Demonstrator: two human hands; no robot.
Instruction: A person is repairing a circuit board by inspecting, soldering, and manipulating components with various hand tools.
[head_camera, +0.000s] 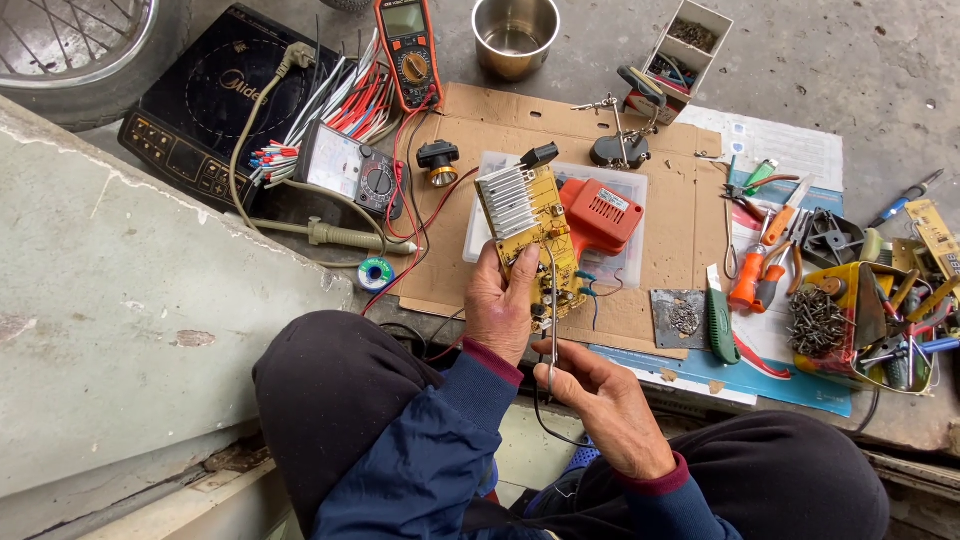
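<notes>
My left hand (503, 305) grips the lower edge of a yellow circuit board (533, 228) with a silver finned heat sink at its top, held upright over the cardboard. My right hand (598, 397) pinches a thin strand of solder wire (552, 300) that rises to the board's lower right side. An orange soldering gun (600, 215) lies behind the board on a clear plastic lid.
Two multimeters (408, 50), wires and a solder spool (376, 272) lie left. A steel cup (515, 35) and a helping-hand stand (620, 145) are at the back. Pliers, a green utility knife (720, 322) and a yellow screw tray (835, 325) crowd the right. An induction cooker (215, 100) sits far left.
</notes>
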